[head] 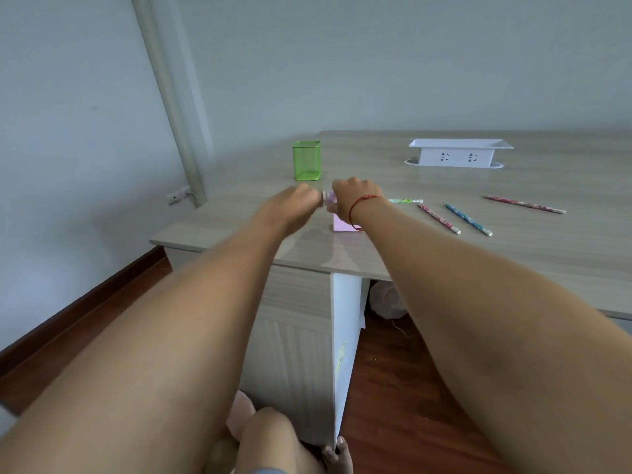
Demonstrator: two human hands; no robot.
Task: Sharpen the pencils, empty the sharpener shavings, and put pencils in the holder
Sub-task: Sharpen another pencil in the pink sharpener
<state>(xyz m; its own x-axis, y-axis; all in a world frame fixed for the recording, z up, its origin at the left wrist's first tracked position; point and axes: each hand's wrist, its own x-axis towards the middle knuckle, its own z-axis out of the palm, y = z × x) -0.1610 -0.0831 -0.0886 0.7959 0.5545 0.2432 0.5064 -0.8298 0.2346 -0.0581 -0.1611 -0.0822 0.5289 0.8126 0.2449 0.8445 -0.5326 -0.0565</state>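
left hand [294,203], mid frame, is reaching over the desk [513,254] with fingers bunched tight and pinching a small silver-purple piece [327,197] between the two hands. the hand is motion-blurred, so i cannot tell if that piece is a pencil end or part of the sharpener. right hand [355,196], wearing a red string [362,203] at the wrist, is curling its fingers down over the top of the pink sharpener [343,224] and gripping it. the sharpener is sitting upright on the desk just below the hands, only its lower pink block showing. the green mesh holder [306,160] is standing just above the left hand; its inside is not readable. four pencils are lying loose on the desk to the right: a green pencil [405,201] just beside the right wrist, a pink pencil [439,218], a blue pencil [468,219] near it, and a far pink pencil [525,204] well apart toward the right edge. a white socket box [460,153] is sitting in the upper right.
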